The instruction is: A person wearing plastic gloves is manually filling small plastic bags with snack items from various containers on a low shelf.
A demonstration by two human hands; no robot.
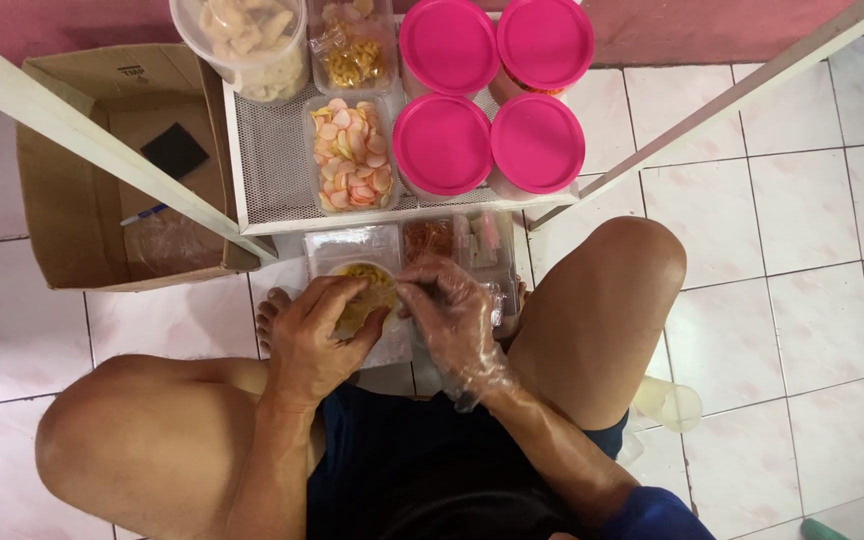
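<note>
Holding small bowl (370,292) w/ left hand (317,335), gloved right hand (452,312) touching.

Clutter around my work spot on the tiled floor

I see four round pink lids (492,95) on tubs on a white mesh shelf (270,165), next to a clear tray of pink and yellow crackers (352,155) and a tub of pale crackers (247,40). Left: open cardboard box (82,170) holding a black pad (174,150). Right: clear plastic cup (677,405) lying by my knee.
</note>
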